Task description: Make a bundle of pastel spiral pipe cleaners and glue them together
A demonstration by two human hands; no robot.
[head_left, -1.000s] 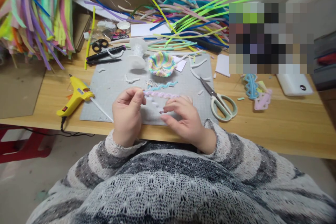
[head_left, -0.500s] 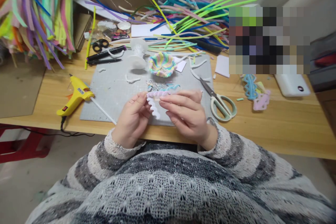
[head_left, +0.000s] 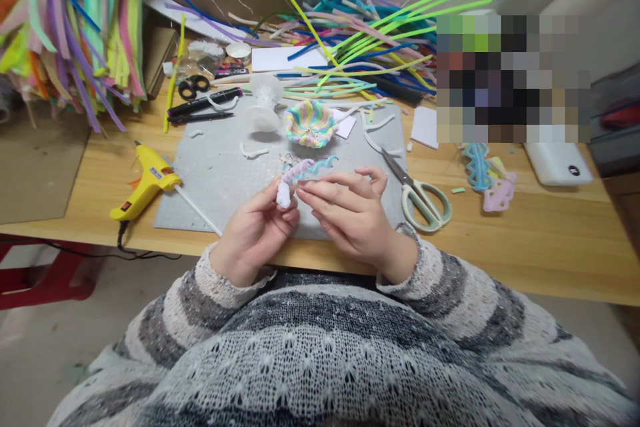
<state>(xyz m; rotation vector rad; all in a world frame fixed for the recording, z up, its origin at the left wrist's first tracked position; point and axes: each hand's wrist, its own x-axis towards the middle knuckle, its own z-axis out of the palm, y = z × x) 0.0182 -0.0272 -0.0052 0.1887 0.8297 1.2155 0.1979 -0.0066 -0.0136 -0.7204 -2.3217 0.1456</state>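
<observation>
Over the front of the grey cutting mat point(head_left: 200, 177), my left hand point(head_left: 253, 230) pinches a wavy lilac-and-white pipe cleaner point(head_left: 284, 195) between thumb and finger. My right hand point(head_left: 353, 217) comes in from the other side, its thumb and fingertips drawn together at the piece's right side. How firmly they grip it is partly hidden. Just beyond the fingers runs a wavy light-blue pipe cleaner point(head_left: 327, 163). A ruffled pastel-striped flower-like bowl of pipe cleaners point(head_left: 310, 124) sits farther back on the mat.
A yellow glue gun point(head_left: 150, 180) lies left of the mat, scissors point(head_left: 425, 203) on its right edge. Behind are a clear spool point(head_left: 265, 103), black pens point(head_left: 203, 107) and a heap of pipe cleaners point(head_left: 370, 33). Blue and pink zigzag pieces point(head_left: 477, 167) lie far right.
The wavy lilac-and-white piece has been turned, so its white end now faces me instead of hanging down. My right fingertips have moved slightly left, closer to my left hand.
</observation>
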